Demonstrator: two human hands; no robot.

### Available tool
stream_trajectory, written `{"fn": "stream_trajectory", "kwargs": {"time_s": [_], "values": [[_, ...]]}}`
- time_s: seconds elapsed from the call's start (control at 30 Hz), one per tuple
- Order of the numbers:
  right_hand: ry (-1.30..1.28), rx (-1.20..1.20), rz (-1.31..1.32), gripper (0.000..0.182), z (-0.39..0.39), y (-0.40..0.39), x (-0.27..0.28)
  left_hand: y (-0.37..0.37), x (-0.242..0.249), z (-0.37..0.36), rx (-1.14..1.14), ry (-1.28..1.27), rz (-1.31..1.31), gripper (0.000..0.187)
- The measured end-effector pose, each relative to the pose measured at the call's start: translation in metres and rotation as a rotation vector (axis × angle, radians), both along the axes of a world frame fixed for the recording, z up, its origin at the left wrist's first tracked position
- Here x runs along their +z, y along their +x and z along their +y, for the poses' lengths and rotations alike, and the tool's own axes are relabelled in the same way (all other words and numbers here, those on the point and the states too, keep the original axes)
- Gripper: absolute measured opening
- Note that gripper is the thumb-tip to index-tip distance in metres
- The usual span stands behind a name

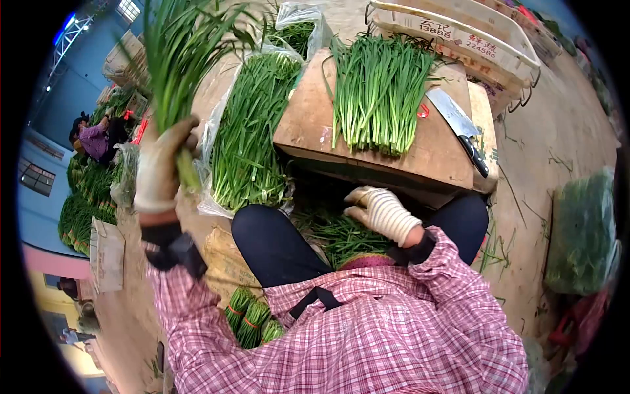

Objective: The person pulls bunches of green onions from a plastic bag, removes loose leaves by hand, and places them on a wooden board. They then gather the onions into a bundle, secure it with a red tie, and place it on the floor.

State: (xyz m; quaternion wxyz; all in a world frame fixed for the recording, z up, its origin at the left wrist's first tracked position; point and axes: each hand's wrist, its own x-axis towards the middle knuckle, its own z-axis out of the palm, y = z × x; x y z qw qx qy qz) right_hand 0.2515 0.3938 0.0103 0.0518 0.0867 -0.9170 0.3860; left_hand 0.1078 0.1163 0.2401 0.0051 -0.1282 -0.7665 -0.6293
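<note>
My left hand [161, 164], in a pale work glove, is raised at the left and closed round a bunch of garlic chives [172, 85]. The leaves fan upward and the stem ends poke out below the fist. My right hand [384, 211], in a striped glove, hovers over my lap with its fingers loosely apart and nothing seen in them. In front of it, a wide row of garlic chives [380, 95] lies on a wooden block [305, 125]. A knife [457, 125] rests to their right, its black handle towards me.
Left of the block, a plastic-lined heap of chives [252, 131] lies beside my knee. Loose leaves [348, 240] cover my lap area. Banded bundles [249, 318] sit by my left hip. White crates [453, 33] stand behind; a wrapped green bale [581, 233] is at right. Another person [95, 138] sits far left.
</note>
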Motion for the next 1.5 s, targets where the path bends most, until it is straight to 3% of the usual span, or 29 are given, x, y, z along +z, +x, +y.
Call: {"fn": "stream_trajectory", "kwargs": {"time_s": [0.1, 0.2, 0.27, 0.33, 0.37, 0.4, 0.43, 0.47, 0.53, 0.57, 0.6, 0.63, 0.67, 0.8, 0.83, 0.87, 0.93, 1.0, 1.07, 1.13, 1.33, 1.4, 1.47, 1.5], "values": [[-0.498, -0.051, -0.197, 0.031, -0.021, -0.018, -0.004, -0.041, -0.043, 0.036, 0.080, -0.283, 0.104, 0.043], [-1.236, -0.130, -0.403, 0.050, -0.045, -0.044, -0.002, -0.084, -0.154, 0.057, 0.119, -0.668, 0.348, 0.057], [-1.495, -0.270, -0.448, 0.058, -0.060, -0.062, -0.007, -0.060, -0.204, 0.086, 0.082, -0.723, 0.258, 0.045], [-1.730, -0.044, -0.482, 0.062, -0.062, -0.081, -0.032, -0.043, -0.241, 0.105, -0.065, -0.591, -0.021, 0.062], [-1.594, -0.098, -0.494, 0.053, -0.059, -0.092, -0.063, -0.024, -0.236, 0.115, -0.131, -0.319, -0.061, 0.071], [-1.594, -0.096, -0.499, 0.053, -0.060, -0.092, -0.058, -0.010, -0.227, 0.119, -0.194, -0.047, -0.095, 0.082], [-1.616, -0.156, -0.517, 0.046, -0.062, -0.090, -0.045, -0.014, -0.230, 0.111, -0.237, -0.085, -0.566, 0.086], [-1.636, -0.219, -0.536, 0.041, -0.063, -0.085, -0.031, -0.012, -0.237, 0.110, -0.248, 0.227, -0.671, 0.086], [-1.632, -0.255, -0.531, 0.034, -0.065, -0.081, -0.017, -0.007, -0.230, 0.105, -0.336, 0.318, -0.706, 0.081], [-1.485, -0.274, -0.472, 0.032, -0.065, -0.083, -0.020, -0.005, -0.227, 0.105, -0.338, 0.320, -0.707, 0.081], [-1.333, -0.287, -0.413, 0.029, -0.063, -0.085, -0.022, -0.001, -0.214, 0.109, -0.219, 0.127, -0.628, 0.075], [-1.279, -0.279, -0.513, 0.025, -0.054, -0.076, -0.015, 0.004, -0.204, 0.110, -0.098, -0.064, -0.545, 0.069], [-1.403, -0.318, -0.380, 0.025, -0.057, -0.073, -0.015, 0.011, -0.197, 0.102, -0.191, -0.029, -0.404, 0.055], [-1.203, -0.230, -0.372, 0.024, -0.037, -0.054, 0.013, 0.003, -0.213, 0.103, -0.453, 0.342, -0.718, 0.051], [-1.125, -0.210, -0.388, 0.024, -0.035, -0.049, 0.017, -0.002, -0.215, 0.106, -0.434, 0.281, -0.755, 0.051], [-1.047, -0.188, -0.404, 0.024, -0.033, -0.044, 0.022, -0.001, -0.223, 0.110, -0.519, 0.526, -0.722, 0.054], [-0.951, -0.162, -0.437, 0.026, -0.034, -0.033, 0.033, -0.006, -0.227, 0.105, -0.478, 0.600, -0.806, 0.056], [-0.697, -0.174, -0.272, 0.030, -0.037, -0.031, 0.026, 0.002, -0.220, 0.105, -0.465, 0.682, -0.763, 0.056], [-0.709, -0.162, -0.267, 0.040, -0.037, -0.029, 0.030, 0.010, -0.205, 0.108, -0.450, 0.759, -0.712, 0.056], [-0.473, -0.118, -0.286, 0.042, -0.033, -0.028, 0.031, 0.013, -0.195, 0.111, -0.552, 0.968, -0.692, 0.053], [-0.454, -0.109, -0.299, 0.038, -0.027, -0.013, 0.039, 0.008, -0.198, 0.112, -0.316, 0.893, -0.678, 0.035], [-0.727, 0.038, -0.518, 0.032, -0.016, 0.009, 0.032, -0.005, -0.196, 0.103, -0.262, 0.902, -0.592, 0.027], [-0.625, 0.125, -0.634, 0.043, 0.010, 0.024, 0.004, -0.015, -0.172, 0.093, -0.252, 0.977, -0.621, 0.021], [-0.789, -0.020, -0.602, 0.050, 0.016, 0.028, -0.010, -0.017, -0.162, 0.090, -0.192, 0.950, -0.604, 0.021]]}}
